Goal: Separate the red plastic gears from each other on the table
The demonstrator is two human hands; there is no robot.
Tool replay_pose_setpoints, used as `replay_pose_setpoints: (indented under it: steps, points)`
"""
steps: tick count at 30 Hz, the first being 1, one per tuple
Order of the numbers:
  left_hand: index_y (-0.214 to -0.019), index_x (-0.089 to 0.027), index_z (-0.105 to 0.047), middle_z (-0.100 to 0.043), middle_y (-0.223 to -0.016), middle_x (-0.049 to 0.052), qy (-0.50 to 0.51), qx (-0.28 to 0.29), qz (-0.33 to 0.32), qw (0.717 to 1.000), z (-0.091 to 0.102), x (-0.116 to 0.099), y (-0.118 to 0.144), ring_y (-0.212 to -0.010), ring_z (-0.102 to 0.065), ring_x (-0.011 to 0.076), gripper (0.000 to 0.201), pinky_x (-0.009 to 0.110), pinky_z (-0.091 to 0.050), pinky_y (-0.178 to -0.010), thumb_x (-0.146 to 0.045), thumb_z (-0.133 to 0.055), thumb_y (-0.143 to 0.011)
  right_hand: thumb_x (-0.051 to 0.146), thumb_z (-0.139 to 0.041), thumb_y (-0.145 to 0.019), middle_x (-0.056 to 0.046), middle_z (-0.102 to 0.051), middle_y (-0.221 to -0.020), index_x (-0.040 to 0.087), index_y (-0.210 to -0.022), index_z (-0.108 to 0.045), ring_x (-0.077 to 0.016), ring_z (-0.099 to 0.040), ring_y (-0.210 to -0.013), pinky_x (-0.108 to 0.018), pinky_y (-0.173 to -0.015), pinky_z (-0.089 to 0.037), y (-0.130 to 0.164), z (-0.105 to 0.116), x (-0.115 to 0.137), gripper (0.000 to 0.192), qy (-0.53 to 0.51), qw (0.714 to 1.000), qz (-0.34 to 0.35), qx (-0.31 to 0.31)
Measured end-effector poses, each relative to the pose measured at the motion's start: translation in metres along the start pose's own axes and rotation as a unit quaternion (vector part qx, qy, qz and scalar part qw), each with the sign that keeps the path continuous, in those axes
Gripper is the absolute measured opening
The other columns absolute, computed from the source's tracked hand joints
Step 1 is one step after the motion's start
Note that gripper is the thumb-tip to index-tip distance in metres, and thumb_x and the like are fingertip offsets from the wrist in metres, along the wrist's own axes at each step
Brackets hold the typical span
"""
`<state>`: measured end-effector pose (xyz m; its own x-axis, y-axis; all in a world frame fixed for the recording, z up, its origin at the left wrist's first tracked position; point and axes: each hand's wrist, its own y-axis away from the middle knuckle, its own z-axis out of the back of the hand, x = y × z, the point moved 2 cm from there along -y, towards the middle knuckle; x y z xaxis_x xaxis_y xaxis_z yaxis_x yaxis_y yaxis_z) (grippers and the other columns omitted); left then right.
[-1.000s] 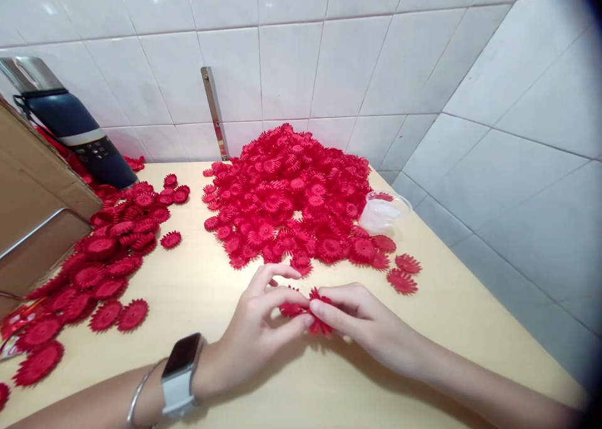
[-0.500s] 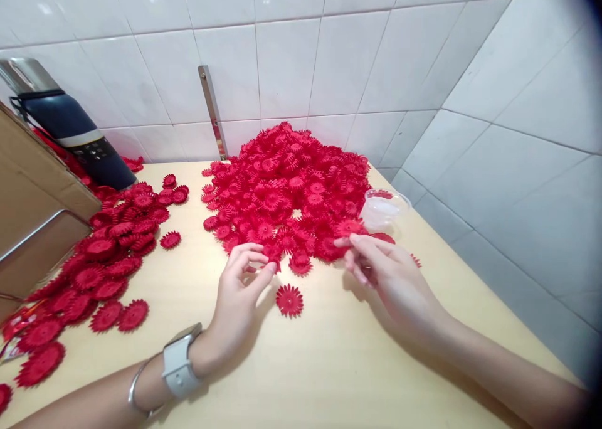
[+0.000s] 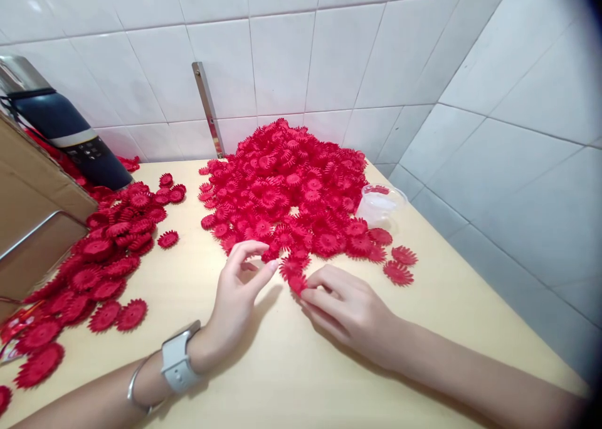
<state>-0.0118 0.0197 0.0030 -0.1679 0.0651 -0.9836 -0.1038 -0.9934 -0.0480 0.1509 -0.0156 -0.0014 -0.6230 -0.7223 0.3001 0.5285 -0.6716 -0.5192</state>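
Note:
A big heap of red felt-like flower discs [image 3: 282,178] with toothed edges lies against the wall. At its front edge my right hand [image 3: 352,307] is closed, thumb and fingers pinching one red flower disc [image 3: 297,283] by its rim. Another disc [image 3: 290,266] lies right behind the pinched one, touching or overlapping it. To the left, my left hand [image 3: 242,278] hovers with thumb and fingers apart in a curve, nothing visible between them. A watch with a pale strap [image 3: 179,361] and a metal bangle are on my left wrist.
More red discs [image 3: 108,266] spread along the left, beside a cardboard box [image 3: 42,197] and a dark blue bottle [image 3: 70,134]. A clear plastic cup [image 3: 380,206] stands right of the heap, near two loose discs [image 3: 399,271]. Tiled walls bound the table behind and right.
My right hand has moved left and nearer from the heap's right side, and now pinches a disc. The single disc lying in front is gone from its spot. My left hand's fingers have parted slightly.

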Motion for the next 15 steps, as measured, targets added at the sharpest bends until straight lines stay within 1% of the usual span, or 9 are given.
replay_pose_setpoints:
  steps: [2, 3, 6, 8, 10, 13, 15]
  points:
    - [-0.085, -0.021, -0.054, -0.056, -0.086, -0.001, 0.027, 0.031, 0.025, 0.999, -0.0018, -0.0017, 0.0009, -0.081, -0.053, 0.0132, 0.010, 0.027, -0.042, -0.076, -0.027, -0.053, -0.078, 0.007, -0.049, -0.079, -0.005, -0.052, -0.069, 0.014, -0.079, -0.059, -0.0124, -0.044, -0.062, -0.025, -0.053, -0.035, 0.0017, 0.0066, -0.0005, 0.012, 0.016, 0.997, 0.015, -0.073]
    - [-0.084, -0.021, -0.055, -0.057, -0.083, -0.001, 0.040, 0.053, 0.035, 0.997, -0.0030, -0.0025, 0.0017, -0.078, -0.054, 0.0127, 0.009, 0.026, -0.042, -0.074, -0.027, -0.052, -0.079, 0.006, -0.051, -0.078, -0.005, -0.053, -0.070, 0.014, -0.083, -0.059, -0.0124, -0.044, -0.063, -0.025, -0.053, -0.036, 0.0025, 0.0093, -0.0005, 0.013, 0.021, 0.995, 0.026, -0.097]
    - [-0.085, -0.019, -0.058, -0.059, -0.081, 0.000, 0.065, 0.127, 0.048, 0.989, -0.0067, -0.0035, 0.0045, -0.077, -0.055, 0.0135, 0.011, 0.027, -0.043, -0.073, -0.025, -0.056, -0.076, 0.004, -0.052, -0.077, -0.006, -0.055, -0.075, 0.015, -0.094, -0.057, -0.0133, -0.048, -0.066, -0.025, -0.055, -0.039, 0.0040, 0.0125, 0.0008, 0.021, 0.019, 0.991, 0.059, -0.119]
    - [-0.087, -0.019, -0.058, -0.061, -0.084, 0.002, 0.073, 0.149, 0.048, 0.985, -0.0080, -0.0023, 0.0058, -0.079, -0.056, 0.0144, 0.014, 0.027, -0.044, -0.073, -0.022, -0.060, -0.073, 0.003, -0.051, -0.076, -0.007, -0.056, -0.079, 0.015, -0.097, -0.056, -0.0141, -0.049, -0.068, -0.026, -0.055, -0.040, 0.0036, 0.0116, 0.0021, 0.024, 0.004, 0.991, 0.068, -0.117]
    - [-0.087, -0.018, -0.057, -0.062, -0.085, 0.002, 0.079, 0.143, 0.047, 0.985, -0.0082, -0.0002, 0.0058, -0.080, -0.057, 0.0145, 0.016, 0.027, -0.045, -0.074, -0.020, -0.062, -0.072, 0.005, -0.052, -0.076, -0.008, -0.056, -0.080, 0.014, -0.094, -0.056, -0.0145, -0.050, -0.067, -0.026, -0.055, -0.041, 0.0021, 0.0105, 0.0027, 0.021, -0.018, 0.992, 0.050, -0.115]
    - [-0.087, -0.018, -0.057, -0.062, -0.083, 0.002, 0.092, 0.126, 0.049, 0.987, -0.0079, 0.0023, 0.0048, -0.077, -0.057, 0.0138, 0.016, 0.026, -0.046, -0.072, -0.018, -0.062, -0.072, 0.010, -0.050, -0.078, -0.008, -0.055, -0.077, 0.014, -0.084, -0.057, -0.0144, -0.050, -0.066, -0.027, -0.056, -0.042, -0.0009, 0.0101, 0.0011, 0.010, -0.055, 0.993, -0.019, -0.102]
    - [-0.087, -0.017, -0.057, -0.062, -0.082, 0.002, 0.099, 0.127, 0.050, 0.986, -0.0080, 0.0028, 0.0045, -0.076, -0.058, 0.0133, 0.016, 0.025, -0.046, -0.071, -0.018, -0.062, -0.071, 0.014, -0.051, -0.078, -0.007, -0.054, -0.076, 0.014, -0.083, -0.056, -0.0149, -0.050, -0.067, -0.027, -0.058, -0.043, -0.0027, 0.0111, -0.0006, 0.007, -0.077, 0.991, -0.069, -0.091]
